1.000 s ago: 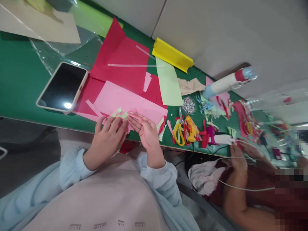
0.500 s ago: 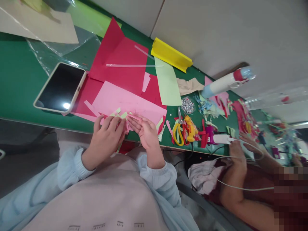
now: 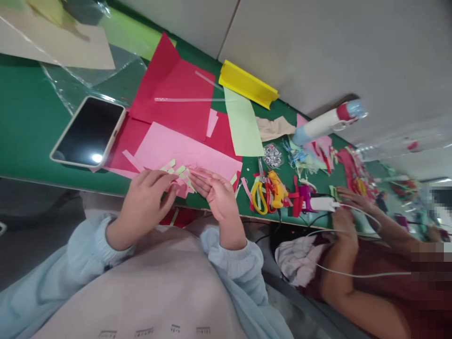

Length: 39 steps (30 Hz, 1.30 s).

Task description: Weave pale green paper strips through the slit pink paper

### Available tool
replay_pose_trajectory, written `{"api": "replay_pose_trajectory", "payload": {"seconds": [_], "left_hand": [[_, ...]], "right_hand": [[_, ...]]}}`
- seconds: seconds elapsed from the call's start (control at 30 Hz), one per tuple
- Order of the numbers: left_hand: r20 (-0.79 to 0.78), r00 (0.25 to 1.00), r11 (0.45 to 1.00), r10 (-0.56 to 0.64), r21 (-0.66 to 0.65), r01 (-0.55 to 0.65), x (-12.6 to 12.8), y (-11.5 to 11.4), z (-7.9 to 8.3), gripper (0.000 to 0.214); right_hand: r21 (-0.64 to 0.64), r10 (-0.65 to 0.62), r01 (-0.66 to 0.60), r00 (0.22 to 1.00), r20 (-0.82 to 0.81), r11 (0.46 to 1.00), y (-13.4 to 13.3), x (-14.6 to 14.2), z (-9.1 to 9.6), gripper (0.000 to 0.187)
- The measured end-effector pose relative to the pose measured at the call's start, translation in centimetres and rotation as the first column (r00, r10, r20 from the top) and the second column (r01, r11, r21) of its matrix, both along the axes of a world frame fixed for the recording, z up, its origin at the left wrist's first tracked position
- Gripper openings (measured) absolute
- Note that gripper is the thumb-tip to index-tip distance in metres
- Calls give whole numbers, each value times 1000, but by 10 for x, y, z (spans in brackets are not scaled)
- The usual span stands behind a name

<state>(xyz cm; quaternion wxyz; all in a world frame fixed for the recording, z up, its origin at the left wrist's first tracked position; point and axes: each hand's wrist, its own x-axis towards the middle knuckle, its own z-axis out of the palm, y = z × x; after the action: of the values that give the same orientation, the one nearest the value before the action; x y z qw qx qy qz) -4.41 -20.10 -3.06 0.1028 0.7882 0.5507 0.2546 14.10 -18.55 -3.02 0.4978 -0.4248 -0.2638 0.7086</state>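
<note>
My left hand (image 3: 144, 200) is just left of a small cluster of pink and light green paper pieces (image 3: 181, 172) at the table's front edge. Its fingers are bent, with a gap between thumb and forefinger, and nothing clear shows in them. On the other side of the cluster, my right hand (image 3: 219, 194) has its palm turned inward and its fingers together. A narrow pink paper strip (image 3: 201, 174) is held between its thumb and fingers. Beneath both lies a large pink sheet (image 3: 187, 143) over red paper (image 3: 183, 92).
A phone (image 3: 90, 132) lies on the left. Right of my hands are yellow-handled scissors (image 3: 259, 197), an orange glue gun (image 3: 278, 189), a purple device (image 3: 305, 197) and a bottle (image 3: 325, 123). Farther right, another person's hands (image 3: 344, 221) work at the same green table.
My left hand has drawn back left from the paper pieces, and its thumb and forefinger have parted. More of the green and pink pieces shows. My right hand stays nearly in place.
</note>
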Motion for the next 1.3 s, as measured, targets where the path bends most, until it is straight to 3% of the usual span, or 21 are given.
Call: {"api": "replay_pose_trajectory", "payload": {"seconds": [0.07, 0.17, 0.3, 0.4, 0.53, 0.73, 0.83, 0.93, 1.07, 1.2, 1.3], "left_hand": [[147, 987, 976, 69, -217, -36, -3, 5, 8, 27], [348, 919, 861, 186, -508, 18, -7, 11, 21, 25], [507, 810, 740, 293, -658, 144, -10, 15, 35, 28], [556, 751, 696, 357, -694, 184, -13, 14, 41, 31], [562, 747, 681, 356, -703, 205, -15, 11, 47, 32], [501, 795, 774, 343, -630, 62, -21, 11, 52, 24], [487, 799, 781, 352, -623, 35, -24, 14, 54, 24], [485, 799, 765, 355, -642, 50, -25, 20, 56, 25], [487, 807, 718, 335, -686, 116, -22, 25, 53, 27], [498, 791, 662, 356, -731, 162, -23, 26, 46, 27], [516, 773, 652, 369, -736, 180, -25, 26, 45, 26]], "right_hand": [[9, 52, -52, 999, 2, 999, -2, 2, 4, 21], [34, 115, -117, 993, 36, 993, -5, 4, 7, 23], [110, 154, -171, 976, 153, 979, -8, 6, 7, 26], [199, 156, -205, 959, 235, 958, -10, 7, 13, 26], [295, 159, -263, 929, 333, 918, -14, 6, 24, 29], [253, 178, -246, 948, 262, 936, -12, 8, 20, 28], [280, 172, -249, 946, 274, 927, -9, 11, 17, 28], [367, 140, -304, 900, 412, 879, -6, 13, 20, 30], [492, 47, -409, 803, 594, 769, -2, 15, 27, 34], [493, 49, -490, 743, 667, 719, -1, 17, 31, 36], [497, 61, -529, 724, 687, 688, 0, 19, 33, 36]]}}
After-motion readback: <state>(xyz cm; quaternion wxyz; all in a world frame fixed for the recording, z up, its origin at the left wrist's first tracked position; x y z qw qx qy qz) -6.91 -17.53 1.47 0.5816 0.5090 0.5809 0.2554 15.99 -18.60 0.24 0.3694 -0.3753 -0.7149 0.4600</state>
